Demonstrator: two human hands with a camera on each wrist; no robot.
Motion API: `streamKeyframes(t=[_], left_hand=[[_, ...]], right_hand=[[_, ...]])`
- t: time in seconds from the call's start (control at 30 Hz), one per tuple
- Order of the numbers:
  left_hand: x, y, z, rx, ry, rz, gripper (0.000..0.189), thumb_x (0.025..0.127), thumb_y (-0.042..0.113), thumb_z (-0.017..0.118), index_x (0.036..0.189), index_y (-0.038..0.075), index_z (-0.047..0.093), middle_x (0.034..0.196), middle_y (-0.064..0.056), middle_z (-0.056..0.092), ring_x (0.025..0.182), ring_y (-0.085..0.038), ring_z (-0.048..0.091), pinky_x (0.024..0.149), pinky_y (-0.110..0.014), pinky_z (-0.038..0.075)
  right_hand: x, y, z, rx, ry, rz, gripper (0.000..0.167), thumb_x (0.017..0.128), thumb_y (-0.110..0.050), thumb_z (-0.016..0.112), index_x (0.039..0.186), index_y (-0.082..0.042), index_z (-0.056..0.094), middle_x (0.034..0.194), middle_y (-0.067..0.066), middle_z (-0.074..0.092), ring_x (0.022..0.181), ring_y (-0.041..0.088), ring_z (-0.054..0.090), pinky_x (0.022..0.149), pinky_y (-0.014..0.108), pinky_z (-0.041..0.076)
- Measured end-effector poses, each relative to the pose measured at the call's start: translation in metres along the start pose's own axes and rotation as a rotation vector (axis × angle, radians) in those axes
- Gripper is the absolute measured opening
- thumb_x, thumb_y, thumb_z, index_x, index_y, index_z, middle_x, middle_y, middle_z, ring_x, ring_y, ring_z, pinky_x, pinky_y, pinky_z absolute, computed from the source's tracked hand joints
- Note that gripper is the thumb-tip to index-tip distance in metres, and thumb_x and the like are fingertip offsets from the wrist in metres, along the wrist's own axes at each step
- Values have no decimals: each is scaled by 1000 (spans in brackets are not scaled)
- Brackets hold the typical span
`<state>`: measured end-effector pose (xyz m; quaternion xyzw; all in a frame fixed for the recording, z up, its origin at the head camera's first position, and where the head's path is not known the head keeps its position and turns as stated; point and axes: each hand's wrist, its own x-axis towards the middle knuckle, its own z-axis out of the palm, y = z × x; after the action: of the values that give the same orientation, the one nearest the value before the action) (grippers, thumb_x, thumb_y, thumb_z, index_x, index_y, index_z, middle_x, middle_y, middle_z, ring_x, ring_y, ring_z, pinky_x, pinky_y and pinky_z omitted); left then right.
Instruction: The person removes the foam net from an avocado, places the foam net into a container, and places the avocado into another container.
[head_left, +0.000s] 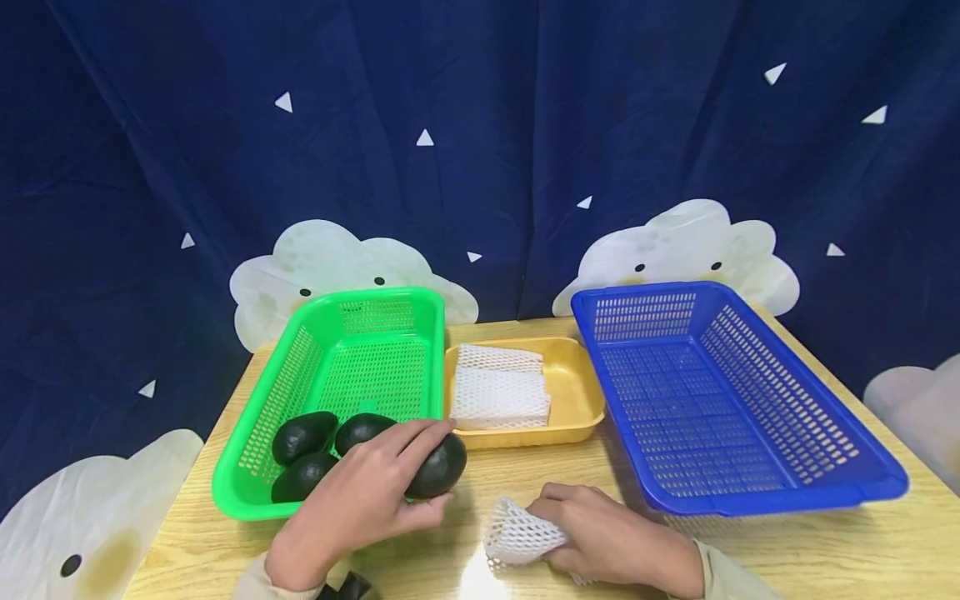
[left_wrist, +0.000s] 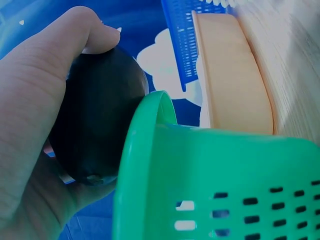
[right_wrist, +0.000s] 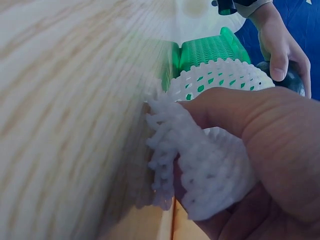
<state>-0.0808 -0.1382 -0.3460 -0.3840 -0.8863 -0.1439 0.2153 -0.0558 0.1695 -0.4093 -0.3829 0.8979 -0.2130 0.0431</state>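
Observation:
A dark avocado [head_left: 438,468] is gripped in my left hand [head_left: 367,487], over the near right corner of the green basket [head_left: 431,367]. In the left wrist view that avocado [left_wrist: 100,115] sits between thumb and fingers beside the basket's green rim [left_wrist: 137,150]. More avocados [head_left: 303,437] lie in the near end of the basket. My right hand [head_left: 600,533] holds a white foam net sleeve [head_left: 517,533] low over the table, its mouth spread toward the left hand. The right wrist view has the sleeve [right_wrist: 200,155] pinched by the thumb, part of it folded.
Between the baskets stands a yellow tray [head_left: 577,383] with a stack of white foam net sleeves [head_left: 501,396]. A blue basket [head_left: 652,492] is on the right of the wooden table [head_left: 450,550]. Small black objects [head_left: 352,587] show below the left wrist. A dark blue curtain [head_left: 480,167] hangs behind.

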Motion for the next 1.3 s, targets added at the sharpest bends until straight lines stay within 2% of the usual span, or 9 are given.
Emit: streamKeyframes(t=[0.23, 0.57, 0.83, 1.3], left_hand=[[0, -6, 0, 17, 28, -12, 69, 74, 40, 84, 135, 15, 64, 121, -3, 73, 102, -15, 74, 78, -32, 64], [-1, -14, -1, 17, 52, -15, 69, 74, 37, 83, 135, 12, 64, 121, -5, 72, 101, -17, 74, 81, -34, 63], [-3, -17, -2, 35, 19, -69, 71, 76, 42, 84, 138, 14, 63, 123, -3, 73, 104, -17, 74, 85, -36, 63], [-2, -23, 0, -1, 10, -85, 71, 77, 41, 84, 139, 12, 63, 124, -4, 72, 101, -15, 73, 79, -33, 62]], right_hand=[[0, 0, 0, 0, -10, 7, 36, 79, -17, 80, 114, -22, 74, 102, -11, 71, 87, -6, 61, 74, 16, 55], [0, 0, 0, -5, 3, -6, 37, 78, -16, 80, 114, -22, 74, 101, -10, 70, 87, -5, 62, 72, 16, 54], [1, 0, 0, -19, 17, -23, 35, 78, -16, 81, 112, -23, 74, 100, -12, 69, 86, -6, 60, 71, 15, 53], [1, 0, 1, 5, -5, 8, 36, 79, -16, 80, 113, -21, 74, 103, -10, 71, 90, -4, 63, 76, 18, 56]])
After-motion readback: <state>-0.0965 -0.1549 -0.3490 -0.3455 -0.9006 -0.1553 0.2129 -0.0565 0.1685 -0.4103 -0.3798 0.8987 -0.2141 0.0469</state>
